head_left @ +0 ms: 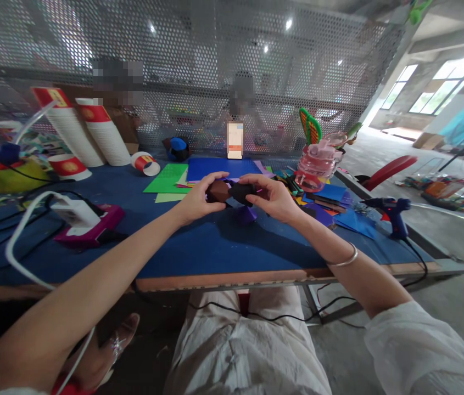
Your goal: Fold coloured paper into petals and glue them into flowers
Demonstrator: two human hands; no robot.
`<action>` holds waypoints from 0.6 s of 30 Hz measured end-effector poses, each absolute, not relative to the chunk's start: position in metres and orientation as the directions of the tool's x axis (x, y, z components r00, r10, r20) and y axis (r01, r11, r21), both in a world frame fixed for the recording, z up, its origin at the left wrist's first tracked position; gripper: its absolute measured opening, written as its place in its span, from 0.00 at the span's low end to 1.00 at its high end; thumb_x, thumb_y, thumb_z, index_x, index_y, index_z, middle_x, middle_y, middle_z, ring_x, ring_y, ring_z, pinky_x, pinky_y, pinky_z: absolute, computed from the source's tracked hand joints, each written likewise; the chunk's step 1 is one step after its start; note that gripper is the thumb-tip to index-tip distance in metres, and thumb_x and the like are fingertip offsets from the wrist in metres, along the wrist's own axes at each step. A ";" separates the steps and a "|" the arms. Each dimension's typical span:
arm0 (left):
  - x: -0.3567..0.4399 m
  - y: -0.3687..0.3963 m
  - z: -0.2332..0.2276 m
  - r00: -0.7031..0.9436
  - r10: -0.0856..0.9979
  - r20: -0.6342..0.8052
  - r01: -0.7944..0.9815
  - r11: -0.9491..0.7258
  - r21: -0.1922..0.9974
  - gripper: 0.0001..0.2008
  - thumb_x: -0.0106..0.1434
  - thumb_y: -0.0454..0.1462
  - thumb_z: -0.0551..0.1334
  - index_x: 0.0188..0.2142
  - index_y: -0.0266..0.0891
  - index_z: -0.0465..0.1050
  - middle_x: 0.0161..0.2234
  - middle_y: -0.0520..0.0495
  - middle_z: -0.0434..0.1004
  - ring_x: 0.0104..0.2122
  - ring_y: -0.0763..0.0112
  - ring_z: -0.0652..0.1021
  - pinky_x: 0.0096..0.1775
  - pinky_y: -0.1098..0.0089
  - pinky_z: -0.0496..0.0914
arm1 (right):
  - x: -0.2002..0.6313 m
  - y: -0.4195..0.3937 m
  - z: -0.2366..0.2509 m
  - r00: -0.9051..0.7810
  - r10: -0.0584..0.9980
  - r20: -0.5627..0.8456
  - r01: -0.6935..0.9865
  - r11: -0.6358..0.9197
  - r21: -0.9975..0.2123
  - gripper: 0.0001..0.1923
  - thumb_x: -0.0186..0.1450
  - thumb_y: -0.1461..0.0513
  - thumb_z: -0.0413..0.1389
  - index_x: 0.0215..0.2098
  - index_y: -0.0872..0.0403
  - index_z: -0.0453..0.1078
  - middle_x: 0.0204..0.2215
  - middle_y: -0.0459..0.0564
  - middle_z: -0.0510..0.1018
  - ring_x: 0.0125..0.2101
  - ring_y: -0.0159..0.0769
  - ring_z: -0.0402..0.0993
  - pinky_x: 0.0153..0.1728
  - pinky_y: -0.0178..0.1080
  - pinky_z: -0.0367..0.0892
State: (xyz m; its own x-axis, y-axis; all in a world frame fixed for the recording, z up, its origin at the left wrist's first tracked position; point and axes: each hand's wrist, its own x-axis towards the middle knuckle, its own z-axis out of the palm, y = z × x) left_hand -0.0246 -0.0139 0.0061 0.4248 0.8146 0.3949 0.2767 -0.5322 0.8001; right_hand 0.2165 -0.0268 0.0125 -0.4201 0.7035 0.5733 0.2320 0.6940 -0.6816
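Both hands meet over the middle of the blue work table (215, 252). My left hand (196, 198) is closed on the brown end of a dark folded craft piece (218, 191), thumb below and fingers above. On its black side, my right hand (275, 197) pinches the same piece between thumb and fingers. The piece seems to be of paper or card; its exact shape is partly covered by my fingers. A small purple folded piece (245, 215) shows just under it; whether the two are joined I cannot tell.
Behind my hands lie blue (215, 167) and green (166, 178) sheets and an upright phone (235, 140). A pink jar (316, 167), paper scraps (355, 220) and a glue gun (396, 215) are right. Leftward stand a purple power strip (110, 219) and stacked paper cups (106, 134).
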 end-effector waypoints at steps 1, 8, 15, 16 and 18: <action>-0.025 -0.013 0.006 0.429 0.813 0.395 0.286 -0.536 0.794 0.41 0.50 0.40 0.70 0.64 0.40 0.64 0.59 0.40 0.72 0.56 0.51 0.75 0.58 0.54 0.70 | 0.217 -0.026 0.012 -0.423 0.698 0.578 0.229 0.700 -0.677 0.20 0.61 0.61 0.59 0.52 0.53 0.75 0.55 0.54 0.80 0.54 0.44 0.76 0.49 0.44 0.74; -0.027 -0.012 0.005 0.440 0.798 0.411 0.350 -0.574 0.740 0.39 0.51 0.38 0.65 0.64 0.39 0.63 0.57 0.41 0.74 0.52 0.55 0.77 0.56 0.56 0.71 | 0.216 -0.025 0.008 -0.444 0.669 0.597 0.191 0.721 -0.666 0.19 0.61 0.62 0.59 0.52 0.52 0.75 0.55 0.54 0.79 0.54 0.43 0.76 0.48 0.44 0.74; -0.028 -0.010 0.004 0.439 0.778 0.450 0.405 -0.618 0.673 0.38 0.51 0.37 0.63 0.63 0.38 0.64 0.59 0.40 0.73 0.54 0.54 0.76 0.57 0.56 0.70 | 0.210 -0.030 0.006 -0.418 0.666 0.617 0.257 0.739 -0.623 0.19 0.61 0.63 0.57 0.50 0.52 0.74 0.55 0.54 0.79 0.53 0.44 0.76 0.44 0.43 0.74; -0.028 -0.010 0.004 0.441 0.775 0.452 0.403 -0.621 0.672 0.38 0.50 0.37 0.63 0.63 0.37 0.64 0.59 0.39 0.72 0.55 0.53 0.75 0.58 0.56 0.69 | 0.210 -0.031 0.005 -0.414 0.665 0.622 0.261 0.741 -0.619 0.19 0.61 0.64 0.57 0.50 0.52 0.74 0.55 0.54 0.79 0.54 0.44 0.76 0.44 0.43 0.74; -0.027 -0.010 0.005 0.449 0.771 0.451 0.390 -0.624 0.677 0.38 0.50 0.37 0.63 0.63 0.37 0.64 0.60 0.39 0.72 0.56 0.53 0.75 0.59 0.56 0.68 | 0.208 -0.031 0.004 -0.403 0.664 0.630 0.266 0.743 -0.614 0.18 0.61 0.64 0.57 0.50 0.52 0.74 0.55 0.54 0.79 0.54 0.44 0.76 0.44 0.44 0.75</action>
State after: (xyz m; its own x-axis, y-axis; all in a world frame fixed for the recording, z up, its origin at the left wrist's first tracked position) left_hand -0.0274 -0.0104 0.0045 0.4491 0.7712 0.4511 0.3903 -0.6235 0.6774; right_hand 0.2084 -0.0311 0.0039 -0.4027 0.6641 0.6299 0.2656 0.7434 -0.6139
